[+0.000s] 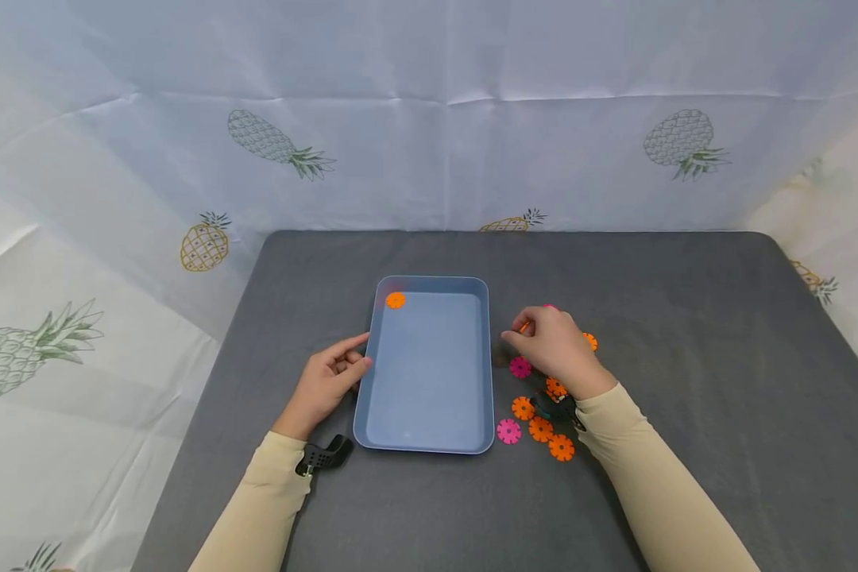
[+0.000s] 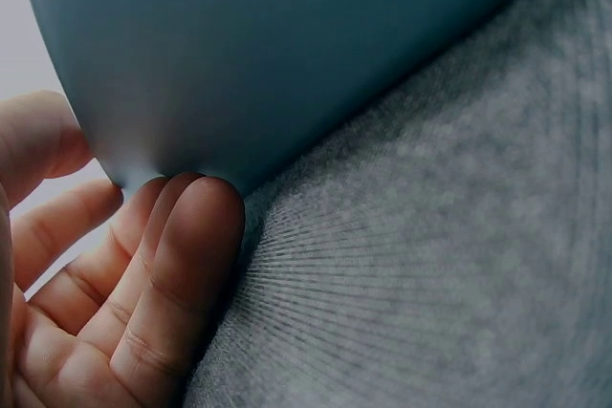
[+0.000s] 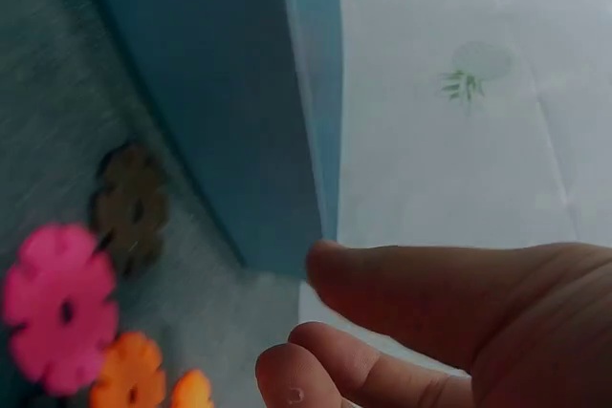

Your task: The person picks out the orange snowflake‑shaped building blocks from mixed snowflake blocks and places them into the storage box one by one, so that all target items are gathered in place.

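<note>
A light-blue rectangular tray [image 1: 429,373] lies between the hands, with one orange notched disc [image 1: 396,300] in its far left corner. My left hand [image 1: 327,381] rests against the tray's left side; in the left wrist view its fingertips [image 2: 206,207] touch the outer wall. Over the loose discs right of the tray hovers my right hand [image 1: 561,349], fingers bent. In the right wrist view its thumb [image 3: 411,279] stands apart from the fingers, with no disc seen between them. Beneath lie a pink disc [image 3: 62,308], a blurred brown disc [image 3: 129,207] and an orange disc [image 3: 129,370].
Several more orange discs [image 1: 540,430] and a pink disc [image 1: 508,431] lie near the tray's front right corner. Another orange disc [image 1: 590,342] shows beyond the right hand. A dark grey cloth [image 1: 722,397] covers the table, and a pineapple-print curtain [image 1: 429,159] hangs behind.
</note>
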A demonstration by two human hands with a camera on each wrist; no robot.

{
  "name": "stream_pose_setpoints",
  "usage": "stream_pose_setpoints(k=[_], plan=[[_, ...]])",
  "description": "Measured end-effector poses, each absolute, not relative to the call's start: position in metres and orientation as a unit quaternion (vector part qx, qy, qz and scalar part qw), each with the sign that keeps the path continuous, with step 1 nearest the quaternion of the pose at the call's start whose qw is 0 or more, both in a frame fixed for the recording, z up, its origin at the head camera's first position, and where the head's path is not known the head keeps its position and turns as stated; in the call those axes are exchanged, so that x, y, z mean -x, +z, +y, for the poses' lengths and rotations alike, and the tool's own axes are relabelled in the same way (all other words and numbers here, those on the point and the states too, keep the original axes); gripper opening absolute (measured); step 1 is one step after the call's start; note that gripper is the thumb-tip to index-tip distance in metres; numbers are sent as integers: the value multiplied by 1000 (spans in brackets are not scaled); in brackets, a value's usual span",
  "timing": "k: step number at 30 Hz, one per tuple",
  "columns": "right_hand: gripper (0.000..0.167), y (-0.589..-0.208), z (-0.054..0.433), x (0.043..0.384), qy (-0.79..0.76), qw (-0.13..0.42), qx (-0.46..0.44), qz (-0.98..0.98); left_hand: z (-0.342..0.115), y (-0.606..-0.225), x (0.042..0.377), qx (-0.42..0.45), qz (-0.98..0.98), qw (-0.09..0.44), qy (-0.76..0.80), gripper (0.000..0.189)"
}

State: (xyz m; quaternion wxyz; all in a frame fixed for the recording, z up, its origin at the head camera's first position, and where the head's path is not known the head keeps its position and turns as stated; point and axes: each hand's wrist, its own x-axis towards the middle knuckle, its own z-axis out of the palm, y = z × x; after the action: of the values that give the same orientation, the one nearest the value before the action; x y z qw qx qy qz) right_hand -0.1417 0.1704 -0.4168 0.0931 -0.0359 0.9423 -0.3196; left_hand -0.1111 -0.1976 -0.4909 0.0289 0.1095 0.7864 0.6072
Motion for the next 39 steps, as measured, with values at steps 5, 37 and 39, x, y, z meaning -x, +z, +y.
stream_pose_setpoints(k=[5,37,39], plan=[[22,-424,182,137,-304,109,36,946,-198,-491,108,-103,783,30,613,46],[31,-439,198,138,-277,121,16,953,-196,-491,112,-92,793,32,601,47],[29,-440,198,138,-281,112,15,953,-197,-491,113,-93,794,34,600,47]])
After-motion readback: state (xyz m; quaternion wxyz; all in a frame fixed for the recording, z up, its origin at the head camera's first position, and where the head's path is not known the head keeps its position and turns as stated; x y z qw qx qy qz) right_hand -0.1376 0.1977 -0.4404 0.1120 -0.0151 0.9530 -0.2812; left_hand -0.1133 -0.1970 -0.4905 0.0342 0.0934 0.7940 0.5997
